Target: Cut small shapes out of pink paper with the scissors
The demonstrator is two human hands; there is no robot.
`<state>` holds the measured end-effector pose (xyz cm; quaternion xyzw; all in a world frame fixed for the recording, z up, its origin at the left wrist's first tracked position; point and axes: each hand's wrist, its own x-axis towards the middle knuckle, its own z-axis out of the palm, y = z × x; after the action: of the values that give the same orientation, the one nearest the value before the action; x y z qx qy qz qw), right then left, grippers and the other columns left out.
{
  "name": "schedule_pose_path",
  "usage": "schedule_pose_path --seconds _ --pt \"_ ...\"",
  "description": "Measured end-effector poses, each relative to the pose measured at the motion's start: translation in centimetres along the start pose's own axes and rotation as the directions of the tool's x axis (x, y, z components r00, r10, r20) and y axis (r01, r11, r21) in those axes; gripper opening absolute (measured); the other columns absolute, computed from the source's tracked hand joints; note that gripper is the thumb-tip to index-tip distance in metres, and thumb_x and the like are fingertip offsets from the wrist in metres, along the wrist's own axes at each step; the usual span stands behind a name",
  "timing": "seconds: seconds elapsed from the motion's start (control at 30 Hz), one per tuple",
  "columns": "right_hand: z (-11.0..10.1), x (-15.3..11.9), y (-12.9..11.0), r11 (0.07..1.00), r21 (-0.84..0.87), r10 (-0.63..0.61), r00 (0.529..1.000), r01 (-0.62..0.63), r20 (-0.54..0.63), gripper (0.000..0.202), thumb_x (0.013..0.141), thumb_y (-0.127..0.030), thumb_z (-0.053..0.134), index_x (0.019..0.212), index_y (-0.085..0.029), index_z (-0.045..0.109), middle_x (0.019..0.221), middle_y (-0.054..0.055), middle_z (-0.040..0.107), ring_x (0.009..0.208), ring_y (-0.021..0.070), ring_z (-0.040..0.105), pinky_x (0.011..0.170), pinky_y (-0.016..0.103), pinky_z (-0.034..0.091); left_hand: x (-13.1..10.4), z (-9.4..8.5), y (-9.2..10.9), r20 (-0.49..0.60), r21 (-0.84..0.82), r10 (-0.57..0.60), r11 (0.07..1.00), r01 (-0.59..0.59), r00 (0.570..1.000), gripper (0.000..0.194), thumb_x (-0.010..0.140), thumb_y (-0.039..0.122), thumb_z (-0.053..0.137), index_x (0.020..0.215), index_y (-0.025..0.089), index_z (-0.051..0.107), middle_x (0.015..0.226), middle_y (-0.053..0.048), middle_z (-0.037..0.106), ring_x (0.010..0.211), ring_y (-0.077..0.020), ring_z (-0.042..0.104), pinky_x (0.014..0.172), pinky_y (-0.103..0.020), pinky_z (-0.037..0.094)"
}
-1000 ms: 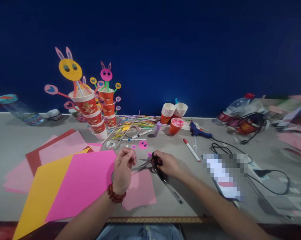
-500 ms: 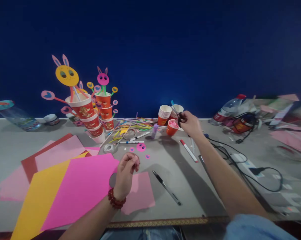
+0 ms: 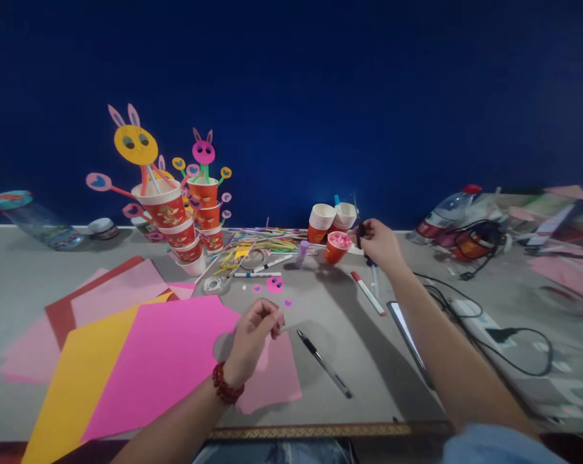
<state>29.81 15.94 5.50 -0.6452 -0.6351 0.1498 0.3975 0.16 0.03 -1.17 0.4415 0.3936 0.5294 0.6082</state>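
My right hand [image 3: 379, 243] is closed on a pair of dark-handled scissors [image 3: 360, 227], beside a red cup filled with pink paper scraps [image 3: 338, 240]. The scissors' blades point up. My left hand [image 3: 256, 332], with a red bead bracelet at the wrist, has its fingers pinched round a small pink piece [image 3: 280, 317], mostly hidden. Under and beside it lies a pink paper sheet [image 3: 278, 377]. A black pen [image 3: 324, 364] rests to its right. Past my left hand lie a magenta face disc [image 3: 275, 284] and small pink discs with blue hearts.
Stacked red cups with paper rabbits [image 3: 170, 209] stand back left. Coloured sheets [image 3: 160, 367] cover the left. Behind are pipe cleaners, markers, a glue stick [image 3: 302, 254] and cup stacks [image 3: 321, 222]. At right are a phone [image 3: 410, 341], cables and a bottle [image 3: 444, 212].
My right hand and the scissors have moved slightly right, away from the scrap cup, and the blades stand more upright. My left hand has shifted a little right.
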Motion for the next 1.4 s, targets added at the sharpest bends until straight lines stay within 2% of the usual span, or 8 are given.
schedule_pose_path --seconds 0.07,0.13,0.2,0.3,0.77,1.1,1.3,1.4 --pt "0.8 -3.0 -1.5 0.949 0.299 0.058 0.988 -0.099 0.143 0.034 0.065 -0.039 0.078 0.084 -0.021 0.056 0.069 0.002 0.065 0.057 0.0162 0.056 0.048 0.025 0.041 -0.1 0.2 0.2 0.051 0.060 -0.007 0.998 0.004 0.999 0.018 0.088 0.030 0.063 0.076 0.017 0.056 0.071 0.001 0.057 0.061 -0.0098 0.050 0.060 -0.023 0.041" --pt "2.1 -6.8 -3.2 0.921 0.366 0.025 0.956 -0.135 0.291 0.036 0.064 -0.043 0.079 0.082 -0.021 0.057 0.066 0.000 0.064 0.051 0.0147 0.054 0.044 0.025 0.041 -0.3 0.4 0.3 0.096 0.096 -0.028 0.995 0.018 0.995 0.019 0.086 0.032 0.064 0.076 0.017 0.057 0.071 0.000 0.058 0.062 -0.0105 0.052 0.060 -0.023 0.042" --pt "3.5 -10.6 -4.6 0.844 0.475 -0.034 0.859 -0.250 0.512 0.034 0.067 -0.038 0.080 0.085 -0.021 0.057 0.076 0.002 0.068 0.054 0.0134 0.055 0.046 0.024 0.043 -0.3 0.4 0.2 0.125 0.121 -0.052 0.992 0.037 0.991 0.021 0.086 0.034 0.065 0.077 0.017 0.057 0.070 0.001 0.058 0.060 -0.0107 0.053 0.058 -0.023 0.042" --pt "5.1 -14.4 -6.0 0.776 0.528 -0.083 0.775 -0.344 0.626 0.034 0.067 -0.033 0.081 0.084 -0.020 0.055 0.080 0.002 0.068 0.055 0.0107 0.053 0.050 0.023 0.043 -0.3 0.4 -0.1 0.168 0.138 -0.069 0.989 0.046 0.983 0.023 0.086 0.037 0.064 0.078 0.016 0.057 0.069 0.000 0.059 0.061 -0.0114 0.054 0.058 -0.023 0.042" --pt "6.4 -16.4 -6.7 0.787 0.534 -0.089 0.800 -0.309 0.594 0.024 0.064 -0.021 0.071 0.074 -0.021 0.050 0.069 -0.004 0.061 0.056 0.0102 0.049 0.052 0.023 0.035 -0.1 0.0 -0.2 0.217 0.357 -0.103 0.934 0.019 0.971 0.012 0.083 0.027 0.060 0.076 0.017 0.058 0.070 0.000 0.059 0.064 -0.0133 0.055 0.060 -0.024 0.041" --pt "6.9 -19.2 -7.0 0.671 0.665 0.078 0.923 -0.328 0.376 0.028 0.067 -0.027 0.079 0.082 -0.021 0.056 0.077 -0.001 0.064 0.065 0.0129 0.055 0.059 0.024 0.042 -0.6 0.3 -0.4 0.210 0.223 -0.078 0.974 0.030 0.974 0.022 0.090 0.037 0.060 0.081 0.017 0.058 0.071 0.000 0.058 0.066 -0.0131 0.054 0.064 -0.025 0.041" --pt "6.7 -20.1 -7.1 0.697 0.619 0.090 0.901 -0.361 0.424 0.030 0.070 -0.033 0.080 0.084 -0.022 0.056 0.078 0.000 0.064 0.068 0.0157 0.058 0.060 0.025 0.043 -0.5 0.5 0.3 0.129 0.176 0.001 0.984 -0.023 0.992 0.022 0.087 0.034 0.063 0.074 0.017 0.058 0.070 0.000 0.056 0.068 -0.0136 0.052 0.066 -0.025 0.041" --pt "6.2 -20.6 -6.6 0.699 0.580 0.067 0.845 -0.419 0.531 0.035 0.069 -0.039 0.082 0.081 -0.022 0.054 0.075 -0.001 0.061 0.065 0.0146 0.056 0.058 0.025 0.042 -0.5 0.3 0.6 0.140 0.125 0.032 0.991 -0.049 0.990 0.019 0.088 0.031 0.062 0.075 0.017 0.058 0.078 -0.001 0.058 0.069 -0.0130 0.053 0.067 -0.025 0.043"
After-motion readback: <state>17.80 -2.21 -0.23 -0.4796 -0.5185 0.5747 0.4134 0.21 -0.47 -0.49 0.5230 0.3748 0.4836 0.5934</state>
